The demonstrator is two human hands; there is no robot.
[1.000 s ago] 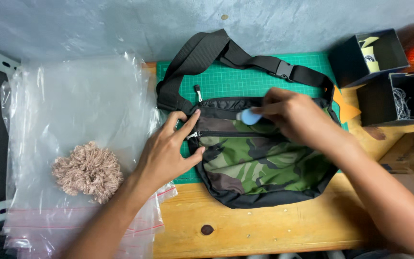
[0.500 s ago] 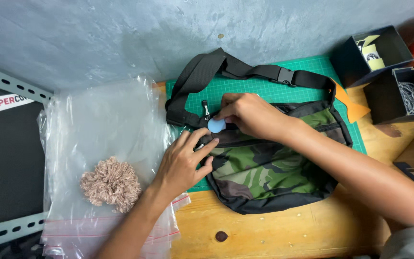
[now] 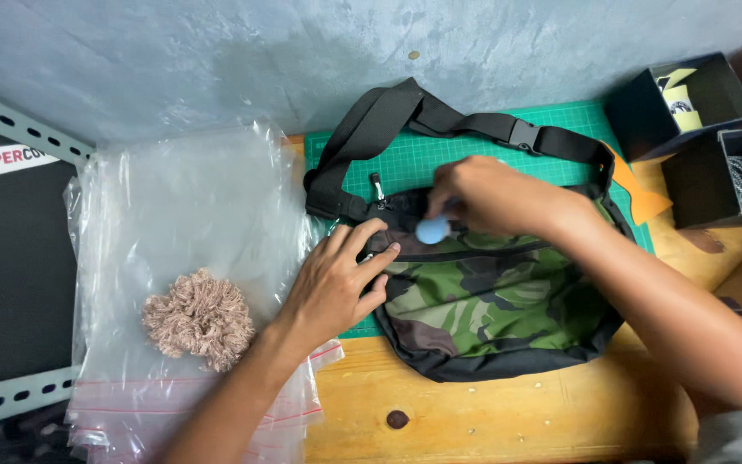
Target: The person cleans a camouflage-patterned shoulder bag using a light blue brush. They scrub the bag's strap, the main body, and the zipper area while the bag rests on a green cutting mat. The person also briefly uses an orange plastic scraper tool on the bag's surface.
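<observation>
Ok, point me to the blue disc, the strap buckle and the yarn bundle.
blue disc (image 3: 432, 229), head view, on its round face below the right hand's fingers.
strap buckle (image 3: 524, 135), head view, middle of the black clip.
yarn bundle (image 3: 198, 320), head view, centre of the beige tuft.

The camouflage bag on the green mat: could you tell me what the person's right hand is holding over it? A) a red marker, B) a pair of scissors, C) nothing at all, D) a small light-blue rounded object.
D: the right hand grips a small light-blue rounded object just above the top zip of the camouflage bag, while the left hand presses on the bag's left end.
</observation>
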